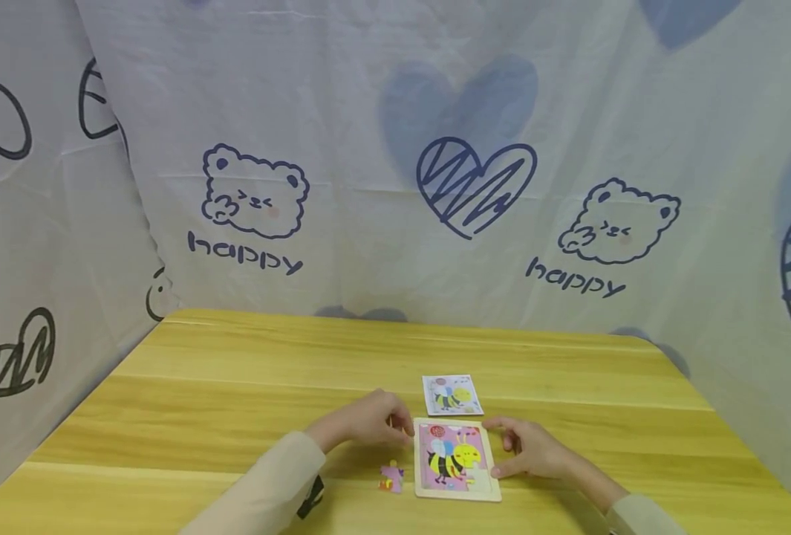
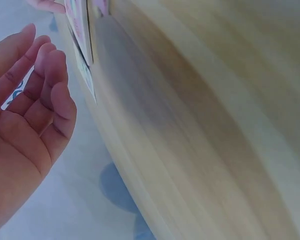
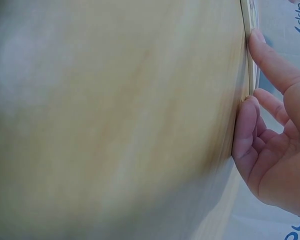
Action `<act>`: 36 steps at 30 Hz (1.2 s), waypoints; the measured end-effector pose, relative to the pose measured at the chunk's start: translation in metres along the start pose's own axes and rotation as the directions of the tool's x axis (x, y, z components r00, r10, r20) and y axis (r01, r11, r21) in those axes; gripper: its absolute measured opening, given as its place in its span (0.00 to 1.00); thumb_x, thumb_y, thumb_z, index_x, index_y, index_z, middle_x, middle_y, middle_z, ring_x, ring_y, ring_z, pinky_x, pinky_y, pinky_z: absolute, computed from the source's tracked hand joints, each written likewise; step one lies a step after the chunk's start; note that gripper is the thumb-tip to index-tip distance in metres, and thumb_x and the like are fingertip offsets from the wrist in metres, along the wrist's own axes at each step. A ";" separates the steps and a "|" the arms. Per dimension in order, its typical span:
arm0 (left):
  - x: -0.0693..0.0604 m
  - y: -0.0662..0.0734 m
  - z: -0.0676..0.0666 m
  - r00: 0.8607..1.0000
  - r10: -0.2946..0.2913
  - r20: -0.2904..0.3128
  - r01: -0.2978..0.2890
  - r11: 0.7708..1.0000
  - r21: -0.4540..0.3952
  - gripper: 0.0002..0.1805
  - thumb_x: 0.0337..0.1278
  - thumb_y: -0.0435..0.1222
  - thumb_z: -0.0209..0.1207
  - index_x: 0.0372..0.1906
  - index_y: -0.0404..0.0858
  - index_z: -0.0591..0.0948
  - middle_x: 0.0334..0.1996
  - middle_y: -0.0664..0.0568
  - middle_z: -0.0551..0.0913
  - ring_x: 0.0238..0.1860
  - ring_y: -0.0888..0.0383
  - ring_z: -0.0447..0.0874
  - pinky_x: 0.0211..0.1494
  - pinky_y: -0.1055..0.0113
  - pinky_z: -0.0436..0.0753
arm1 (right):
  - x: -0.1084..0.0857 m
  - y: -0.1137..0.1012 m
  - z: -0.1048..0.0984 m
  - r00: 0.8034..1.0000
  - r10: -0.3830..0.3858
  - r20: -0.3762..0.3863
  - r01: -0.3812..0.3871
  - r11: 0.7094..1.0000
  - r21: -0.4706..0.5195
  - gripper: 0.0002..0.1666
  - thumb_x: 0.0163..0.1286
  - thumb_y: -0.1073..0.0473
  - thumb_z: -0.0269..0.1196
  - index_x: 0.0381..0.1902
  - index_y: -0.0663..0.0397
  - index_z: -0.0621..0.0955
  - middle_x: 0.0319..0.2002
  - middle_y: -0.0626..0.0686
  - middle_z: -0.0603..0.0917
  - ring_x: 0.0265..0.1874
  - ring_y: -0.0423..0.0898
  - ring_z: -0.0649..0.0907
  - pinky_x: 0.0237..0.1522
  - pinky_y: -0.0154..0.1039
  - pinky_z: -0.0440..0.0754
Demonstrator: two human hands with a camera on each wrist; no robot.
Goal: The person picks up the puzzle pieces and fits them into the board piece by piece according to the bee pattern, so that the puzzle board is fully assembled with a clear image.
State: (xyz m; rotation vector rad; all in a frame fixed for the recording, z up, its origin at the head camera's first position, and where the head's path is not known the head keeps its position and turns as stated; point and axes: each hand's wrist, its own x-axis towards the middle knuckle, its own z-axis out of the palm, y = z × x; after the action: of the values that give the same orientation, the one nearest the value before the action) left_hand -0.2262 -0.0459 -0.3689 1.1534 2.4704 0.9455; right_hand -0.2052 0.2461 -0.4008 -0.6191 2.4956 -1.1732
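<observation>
A wooden bee jigsaw puzzle in a pale-framed tray (image 1: 423,492) lies on the table. Most of its pink picture is filled, and bare pale backing shows at the lower right. My left hand (image 1: 376,420) hovers by the tray's left edge, its fingers loosely bent; the left wrist view shows nothing in the palm. On the other side, my right hand (image 1: 532,447) touches the tray, index finger at the upper right corner and thumb against the right edge (image 3: 248,50). Loose puzzle pieces (image 1: 391,478), pink with orange and yellow, lie left of the tray, below my left hand.
A square picture card (image 1: 452,394) with the same bee lies just behind the tray. Wood-grain tabletop (image 1: 235,386) extends around them. A printed cloth (image 1: 368,223) hangs behind the table and along its sides. Something small and black (image 1: 311,498) shows by the left sleeve.
</observation>
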 end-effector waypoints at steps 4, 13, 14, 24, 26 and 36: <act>-0.006 -0.005 -0.001 1.000 0.007 -0.024 -0.007 1.000 -0.016 0.03 0.46 0.28 0.62 0.29 0.33 0.81 0.19 0.59 0.74 0.21 0.67 0.69 0.26 0.75 0.73 | 0.000 0.000 0.000 1.000 -0.001 0.004 0.001 1.000 0.005 0.41 0.46 0.55 0.71 0.56 0.67 0.68 0.26 0.51 0.68 0.18 0.38 0.65 0.14 0.27 0.65; -0.018 -0.009 0.002 1.000 -0.019 -0.019 0.016 0.989 -0.144 0.10 0.38 0.23 0.64 0.31 0.30 0.78 0.20 0.56 0.75 0.22 0.65 0.72 0.29 0.74 0.75 | 0.001 0.003 0.000 1.000 -0.005 0.006 0.005 1.000 0.010 0.41 0.46 0.55 0.71 0.56 0.65 0.68 0.26 0.51 0.68 0.18 0.38 0.66 0.14 0.27 0.66; -0.019 -0.009 0.002 1.000 -0.024 -0.014 0.021 0.989 -0.148 0.10 0.37 0.23 0.64 0.31 0.30 0.78 0.20 0.55 0.75 0.22 0.65 0.72 0.29 0.74 0.75 | 0.001 0.003 0.000 1.000 -0.006 0.007 0.006 1.000 0.009 0.41 0.46 0.55 0.71 0.56 0.65 0.68 0.26 0.51 0.68 0.18 0.38 0.66 0.14 0.27 0.66; -0.028 -0.010 0.011 0.995 -0.101 0.018 0.102 0.983 -0.150 0.14 0.31 0.27 0.69 0.30 0.36 0.78 0.23 0.52 0.74 0.25 0.63 0.69 0.30 0.74 0.72 | 0.000 0.002 0.000 1.000 -0.011 0.004 0.011 1.000 0.008 0.41 0.46 0.54 0.71 0.56 0.66 0.68 0.26 0.51 0.68 0.18 0.38 0.66 0.14 0.27 0.66; -0.029 -0.010 0.013 0.992 -0.120 0.025 0.123 0.984 -0.132 0.16 0.30 0.29 0.70 0.31 0.38 0.77 0.24 0.54 0.73 0.26 0.63 0.69 0.32 0.73 0.71 | 0.000 0.002 0.000 1.000 -0.012 0.003 0.012 1.000 0.008 0.41 0.46 0.54 0.71 0.56 0.66 0.68 0.26 0.51 0.68 0.18 0.38 0.65 0.14 0.27 0.66; -0.030 -0.007 0.019 0.987 -0.160 0.035 0.161 0.986 -0.050 0.20 0.26 0.33 0.72 0.32 0.41 0.76 0.24 0.57 0.71 0.27 0.64 0.67 0.34 0.73 0.69 | -0.001 0.003 0.000 1.000 -0.010 0.004 0.010 1.000 0.004 0.41 0.47 0.54 0.71 0.56 0.66 0.68 0.26 0.51 0.67 0.17 0.38 0.65 0.14 0.27 0.65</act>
State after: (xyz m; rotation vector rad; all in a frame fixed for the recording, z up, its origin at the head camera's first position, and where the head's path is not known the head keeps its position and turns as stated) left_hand -0.2019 -0.0633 -0.3885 0.9292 2.4557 0.9333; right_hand -0.2053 0.2480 -0.4027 -0.6327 2.4890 -1.1794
